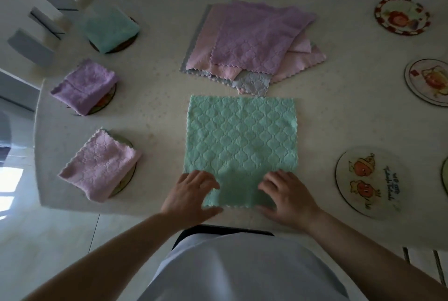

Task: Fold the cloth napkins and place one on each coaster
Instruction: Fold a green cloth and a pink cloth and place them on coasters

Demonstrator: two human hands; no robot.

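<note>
Hands work at the near edge of a green napkin [240, 145] that lies spread flat on the table [351, 111], centred in front of the person. The left hand [191, 194] rests on the near left corner of the napkin, palm down, fingers lightly bent and spread, fingertips on the fabric; the thumb lies along the near hem. The right hand [288, 197] mirrors it at the near right corner, palm down, fingers bent with tips on the fabric. Whether either hand pinches the hem or only presses on it cannot be determined. The hands are apart, with a strip of green fabric between them. Both forearms extend from the near edge of the view and angle inward toward the napkin.

Beyond the green napkin, at the far centre of the table, lies a stack of unfolded napkins [254, 38], purple on top, pink and grey beneath.

Along the left side, three coasters each carry a folded napkin: a folded green napkin [110, 27] at the far position, a folded purple napkin [86, 86] in the middle, and a folded pink napkin [100, 163] nearest.

On the right side, three bare coasters stand uncovered: a far coaster [401, 16], a middle coaster [428, 81] and a near coaster [366, 183].
</note>
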